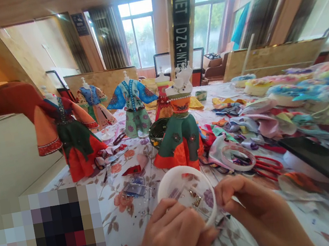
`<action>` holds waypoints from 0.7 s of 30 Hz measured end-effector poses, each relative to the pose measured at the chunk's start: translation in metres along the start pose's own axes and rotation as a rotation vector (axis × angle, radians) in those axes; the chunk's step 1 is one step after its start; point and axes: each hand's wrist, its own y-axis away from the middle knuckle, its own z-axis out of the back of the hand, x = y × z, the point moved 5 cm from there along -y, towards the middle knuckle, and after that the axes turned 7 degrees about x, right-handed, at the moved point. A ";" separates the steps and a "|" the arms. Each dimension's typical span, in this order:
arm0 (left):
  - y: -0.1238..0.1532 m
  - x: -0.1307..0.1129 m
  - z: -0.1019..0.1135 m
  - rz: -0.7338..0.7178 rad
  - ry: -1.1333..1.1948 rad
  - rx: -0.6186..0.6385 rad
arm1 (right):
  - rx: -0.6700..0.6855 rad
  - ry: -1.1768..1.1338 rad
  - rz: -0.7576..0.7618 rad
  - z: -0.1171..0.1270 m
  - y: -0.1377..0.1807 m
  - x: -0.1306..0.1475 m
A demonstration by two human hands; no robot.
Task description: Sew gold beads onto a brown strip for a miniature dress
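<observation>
In front of me is a wide white ring (160, 186), which looks like a roll of tape, tilted so that its hole faces me. My left hand (176, 235) is closed around its near-left rim. At the right edge of the ring, my right hand (241, 198) has thumb and fingers pinched together; whatever lies between them is too small to make out. Small gold and red beads (196, 198) show through the hole. Just beyond stands a small dress form (179, 87) wearing an orange top and a green and red skirt (174, 142).
Several other dressed miniature forms stand behind, one in a blue jacket (131, 95). To the right lie another tape roll (253, 158), red-handled scissors (269, 164), fabric scraps (268, 117) and a dark flat object (328, 166). A flowered cloth (117, 233) covers the table.
</observation>
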 end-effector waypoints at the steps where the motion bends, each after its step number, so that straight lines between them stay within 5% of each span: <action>1: -0.001 -0.001 0.001 -0.016 -0.008 -0.011 | -0.012 0.025 0.019 0.000 0.001 0.001; 8: -0.002 -0.002 0.004 -0.062 -0.021 0.009 | -0.091 -0.038 0.057 0.002 -0.001 0.007; 12: 0.003 0.001 0.007 -0.061 0.030 -0.121 | -0.029 -0.131 0.003 -0.001 0.000 0.003; 21: 0.005 -0.004 0.015 0.066 -0.038 -0.080 | 0.034 -0.233 -0.013 -0.008 0.004 0.003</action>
